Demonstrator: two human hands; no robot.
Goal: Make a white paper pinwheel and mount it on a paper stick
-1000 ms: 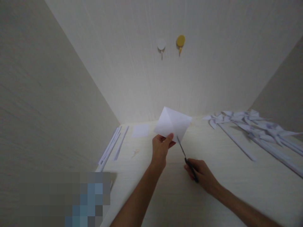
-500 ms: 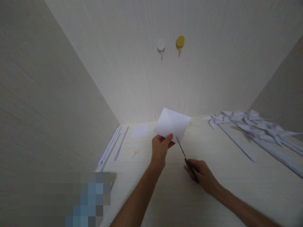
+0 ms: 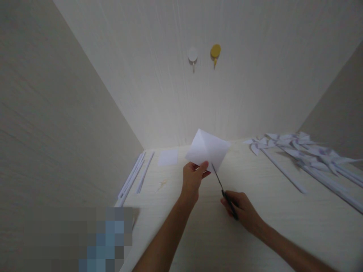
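Observation:
My left hand (image 3: 193, 177) pinches the lower corner of a creased white paper square (image 3: 207, 149), held up above the pale wooden table (image 3: 215, 230). My right hand (image 3: 243, 209) grips black-handled scissors (image 3: 224, 190). Their blades point up and left, and the tip touches the paper's lower edge beside my left thumb.
Several white paper sticks (image 3: 136, 173) lie at the table's left edge, with a small paper square (image 3: 168, 156) beside them. A pile of white paper pinwheels on sticks (image 3: 306, 155) covers the right. Two hooks, white (image 3: 193, 56) and yellow (image 3: 215, 51), hang on the back wall.
The paper has tilted slightly in my left hand, dipping and rising again. The scissors stay at its lower edge. Both hands have barely shifted.

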